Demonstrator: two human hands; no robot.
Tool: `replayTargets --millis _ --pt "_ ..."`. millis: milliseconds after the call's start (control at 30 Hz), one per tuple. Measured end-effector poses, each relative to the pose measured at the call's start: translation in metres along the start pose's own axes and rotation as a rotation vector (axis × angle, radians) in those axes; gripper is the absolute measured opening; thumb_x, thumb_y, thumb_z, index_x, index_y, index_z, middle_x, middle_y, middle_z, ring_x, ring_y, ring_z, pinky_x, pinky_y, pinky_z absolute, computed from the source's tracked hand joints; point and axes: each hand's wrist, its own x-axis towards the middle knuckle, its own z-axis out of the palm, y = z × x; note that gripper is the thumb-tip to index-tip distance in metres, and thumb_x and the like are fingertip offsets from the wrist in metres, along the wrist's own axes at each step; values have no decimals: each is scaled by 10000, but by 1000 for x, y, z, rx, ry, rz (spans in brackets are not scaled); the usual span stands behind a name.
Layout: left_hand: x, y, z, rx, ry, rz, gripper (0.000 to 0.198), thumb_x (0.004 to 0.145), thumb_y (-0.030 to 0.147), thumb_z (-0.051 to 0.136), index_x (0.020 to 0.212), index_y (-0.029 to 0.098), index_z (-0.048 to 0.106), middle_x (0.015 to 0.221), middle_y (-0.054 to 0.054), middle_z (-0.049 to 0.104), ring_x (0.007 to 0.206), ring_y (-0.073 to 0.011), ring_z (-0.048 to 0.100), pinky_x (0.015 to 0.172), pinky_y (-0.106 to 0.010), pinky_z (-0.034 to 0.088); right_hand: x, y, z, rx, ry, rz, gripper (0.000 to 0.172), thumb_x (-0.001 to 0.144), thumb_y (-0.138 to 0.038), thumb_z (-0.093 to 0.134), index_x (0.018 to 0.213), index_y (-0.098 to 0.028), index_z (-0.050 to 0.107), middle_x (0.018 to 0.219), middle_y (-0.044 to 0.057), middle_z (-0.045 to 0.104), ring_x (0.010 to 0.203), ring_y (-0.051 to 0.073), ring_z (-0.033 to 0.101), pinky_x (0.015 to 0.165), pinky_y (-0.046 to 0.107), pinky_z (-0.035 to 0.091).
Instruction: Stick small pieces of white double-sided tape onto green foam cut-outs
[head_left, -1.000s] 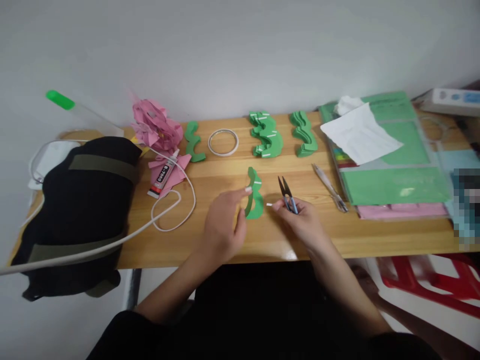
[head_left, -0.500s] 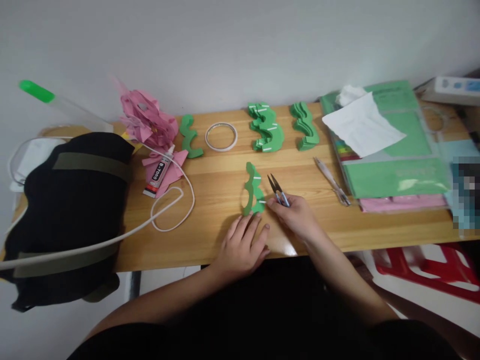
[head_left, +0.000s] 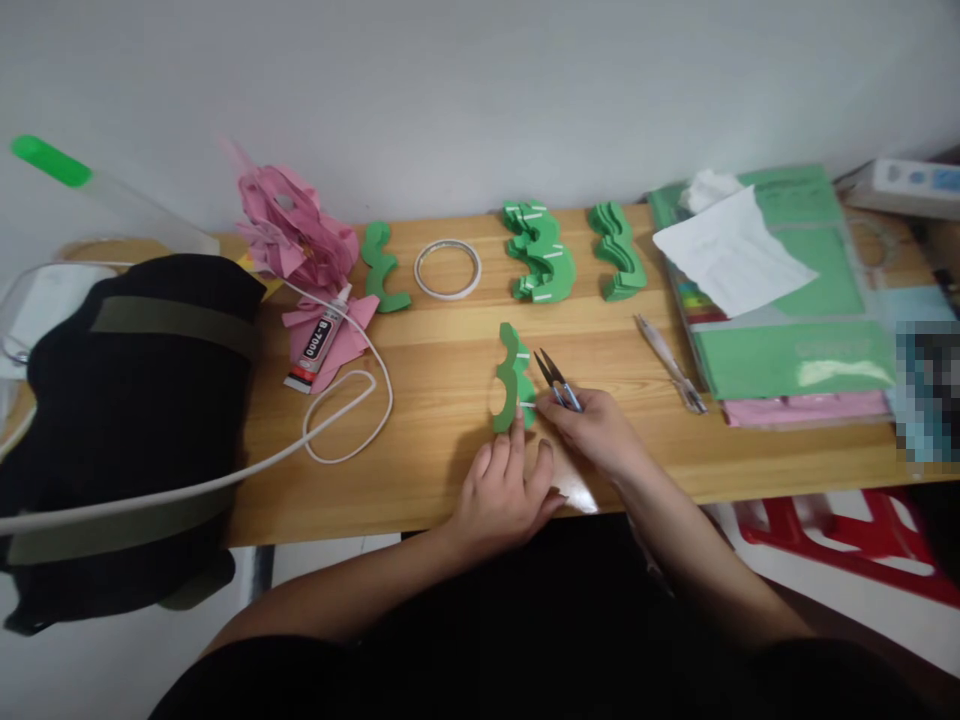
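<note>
A wavy green foam cutout [head_left: 513,378] lies on the wooden table [head_left: 450,440] in front of me. My left hand [head_left: 506,490] rests flat beside it, fingers stretched out, one fingertip pressing the cutout's lower end. My right hand [head_left: 592,430] is closed around small blue-handled snips [head_left: 555,382], whose open blades point up beside the cutout. A small white strip sits at the cutout's lower right edge, by my right fingertips.
At the back lie two stacks of green cutouts [head_left: 541,252] [head_left: 619,250], a tape ring [head_left: 448,269], a single green cutout [head_left: 381,268], pink paper [head_left: 296,230] and a glue tube [head_left: 313,345]. A black bag [head_left: 127,400] and white cable [head_left: 330,430] fill the left; paper sheets [head_left: 780,300] and tweezers [head_left: 669,362] the right.
My left hand let go of the raised cutout, which now lies flat, and came down to press its lower end. My right hand with the snips moved left against the cutout.
</note>
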Motion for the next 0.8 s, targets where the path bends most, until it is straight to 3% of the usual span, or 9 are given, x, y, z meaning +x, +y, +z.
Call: replayTargets --millis 167,367,567,800 --pt "4 3 -1 48 -62 -25 552 939 548 380 1172 102 608 1259 -257 629 961 -312 652 775 -376 434 -1 1 1 -15 5 7 315 673 -477 625 569 -211 493 493 -67 364 478 96 297 477 262 269" --pt "10 6 -5 63 -204 -61 618 925 600 365 1246 115 573 1351 -248 563 970 -300 630 770 -373 433 0 4 2 -9 -19 -6 318 686 -487 599 586 -223 452 519 -56 388 488 101 301 471 260 246" --pt "18 9 -10 142 -252 -19 702 855 654 479 1272 95 556 1284 -249 612 1033 -319 616 872 -395 426 1 3 -1 -32 -25 -35 321 674 -492 592 569 -222 453 512 -59 377 489 103 303 478 259 267" --pt "22 10 -10 159 -286 -26 749 833 679 491 1275 79 565 1296 -254 605 1083 -321 602 910 -395 425 -2 -5 -3 -380 33 -167 316 741 -403 530 498 -211 467 474 -23 433 513 132 406 495 256 296"
